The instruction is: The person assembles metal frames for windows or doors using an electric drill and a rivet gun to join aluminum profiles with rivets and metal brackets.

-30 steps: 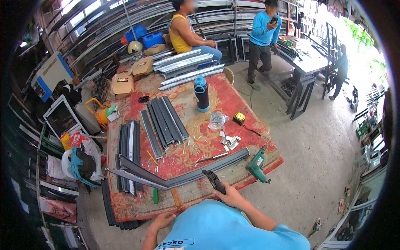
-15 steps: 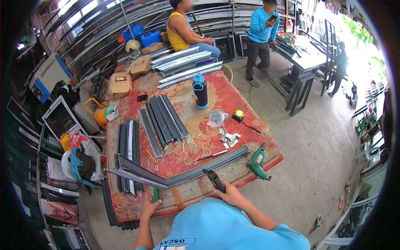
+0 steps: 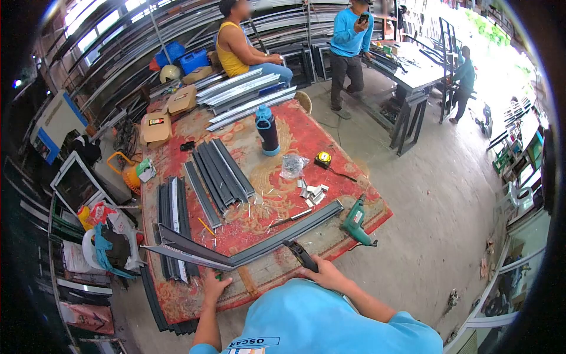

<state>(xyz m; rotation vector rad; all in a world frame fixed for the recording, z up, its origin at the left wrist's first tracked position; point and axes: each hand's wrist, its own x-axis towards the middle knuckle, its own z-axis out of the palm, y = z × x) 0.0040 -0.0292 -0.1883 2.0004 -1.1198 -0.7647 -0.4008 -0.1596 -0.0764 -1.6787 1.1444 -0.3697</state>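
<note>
At the near table edge, my left hand (image 3: 216, 288) has its fingers closed over a small green object (image 3: 219, 276), most of which it hides. My right hand (image 3: 327, 275) grips a black clamp-like hand tool (image 3: 302, 256), its narrow end pointing away from me over the table. Just beyond both hands lie dark grey metal profiles (image 3: 287, 234) that meet in an angle, the left piece (image 3: 190, 253) standing toward the left edge. A flat wooden strip (image 3: 248, 282) rests between my hands. Right of the black tool is a green power drill (image 3: 356, 223).
On the red patterned table (image 3: 295, 127) are bundled dark profiles (image 3: 221, 174), a bottle (image 3: 267, 133), a tape measure (image 3: 323, 159), small metal brackets (image 3: 312, 192) and a pencil (image 3: 206, 226). One person (image 3: 247, 50) sits beyond it; another (image 3: 350, 47) stands holding a phone.
My left hand now covers most of the green object, which showed more plainly before. My right hand keeps the black tool. The whole view has shifted, moving the scene slightly left.
</note>
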